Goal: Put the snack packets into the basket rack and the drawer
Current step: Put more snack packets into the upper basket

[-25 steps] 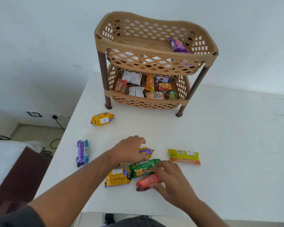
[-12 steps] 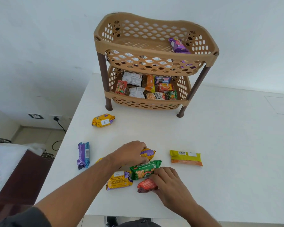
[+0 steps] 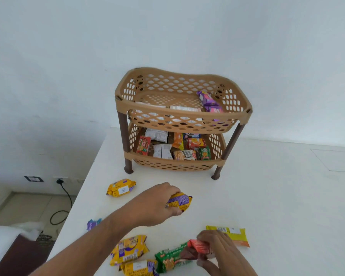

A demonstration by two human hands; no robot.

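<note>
- Our left hand, at the centre of the frame, grips a yellow-and-purple packet with fingers curled over its top and thumb beneath — the packet sticks out to the right of the knuckles, and whether it is clear of the white table we cannot tell.
- Our right hand, lower right of centre, pinches a red packet between curled fingers and thumb; the packet lies partly over the right end of a green packet.
- At the far left, by the table's edge, a purple packet peeks out from behind our left forearm.
- Left of centre, a yellow packet lies alone on the table, well apart from the rest.
- At the bottom, below the left forearm, two more yellow packets sit close together — the upper one and the lower one, which touches the green packet's left end.
- Above centre stands the tan basket rack on brown legs; its upper tier holds white packets and two purple ones, its lower tier a crowd of mixed packets.
- To the lower right, a flat yellow packet with an orange edge lies just behind our right hand.
</note>
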